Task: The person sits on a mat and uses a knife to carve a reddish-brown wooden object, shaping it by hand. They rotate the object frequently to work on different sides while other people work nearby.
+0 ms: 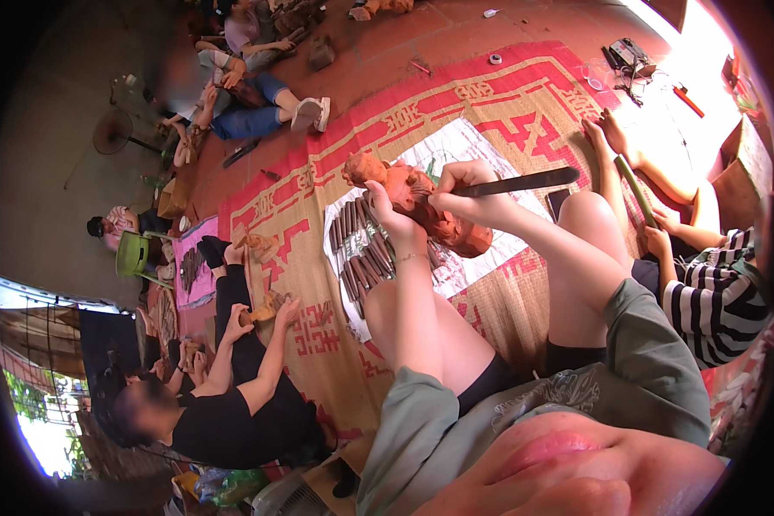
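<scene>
My knees: bare and bent up in front of me, one under each arm.
My left hand (pixel 385 209): its grip is curled around the near side of the clay figure (pixel 421 206). My fingers press on the clay and hold it up.
My right hand (pixel 466 191): its grip is closed tight on a dark flat tool (pixel 525 182). The tool sticks out to my right. The hand rests on top of the clay.
Clay figure: red-brown and lumpy. It sits between my two hands, above my knees and over the white sheet (pixel 460 142). A round knob (pixel 365 168) of clay pokes out on its left end.
Sticks (pixel 365 258): a row of dark sticks lies on the white sheet, just under my left hand.
Mat (pixel 318 258): a woven mat, tan with red lines, lies on the floor under the white sheet.
Person in black (pixel 241 413): sits on my left on the mat edge. Their hands hold a small brown piece (pixel 262 308).
Person in stripes (pixel 714 292): sits on my right, bare feet on the mat, with a green stick (pixel 636 191) in their hands.
Floor (pixel 387 52): red-brown tiles past the mat. Small tools lie on it far to the right.
Person in jeans (pixel 258 107): sits far off on the floor, white shoes toward me.
Fan (pixel 113 131): a dark fan stands far off on the left.
</scene>
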Available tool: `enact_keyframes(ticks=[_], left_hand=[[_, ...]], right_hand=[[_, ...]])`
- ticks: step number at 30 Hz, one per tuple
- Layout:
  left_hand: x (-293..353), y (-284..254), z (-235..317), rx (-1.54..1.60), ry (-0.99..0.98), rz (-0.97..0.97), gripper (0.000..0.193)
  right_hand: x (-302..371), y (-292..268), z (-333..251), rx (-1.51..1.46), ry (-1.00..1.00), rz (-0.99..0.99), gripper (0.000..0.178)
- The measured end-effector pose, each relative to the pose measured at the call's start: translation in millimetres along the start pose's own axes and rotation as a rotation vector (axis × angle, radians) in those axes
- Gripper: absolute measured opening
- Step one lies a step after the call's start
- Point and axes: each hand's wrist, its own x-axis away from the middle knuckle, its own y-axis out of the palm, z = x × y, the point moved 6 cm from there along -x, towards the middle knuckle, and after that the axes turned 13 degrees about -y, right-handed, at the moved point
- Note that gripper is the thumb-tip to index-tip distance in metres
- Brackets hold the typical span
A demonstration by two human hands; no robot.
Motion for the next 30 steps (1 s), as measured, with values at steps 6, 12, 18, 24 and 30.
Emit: enact_keyframes(ticks=[6,12,18,24,30], left_hand=[[0.4,10.3,-0.8,-0.014,0.005,-0.053,0.059],[3.7,7.7,-1.5,-0.052,-0.036,-0.106,0.056],[1.2,9.7,-2.9,-0.061,-0.082,-0.144,0.058],[-2.9,7.1,-2.5,-0.092,-0.018,-0.139,0.059],[1.4,6.2,-5.2,-0.012,-0.091,-0.058,0.06]], right_hand=[[-13.8,-4.3,0.0,-0.042,-0.161,0.141,0.016],[-11.5,-5.6,-6.4,-0.021,-0.046,0.015,0.016],[-8.9,-6.6,3.1,0.138,-0.086,-0.006,0.016],[-10.3,1.4,-8.3,-0.018,-0.014,0.082,0.016],[-2.1,-2.8,4.4,0.127,-0.07,-0.022,0.019]])
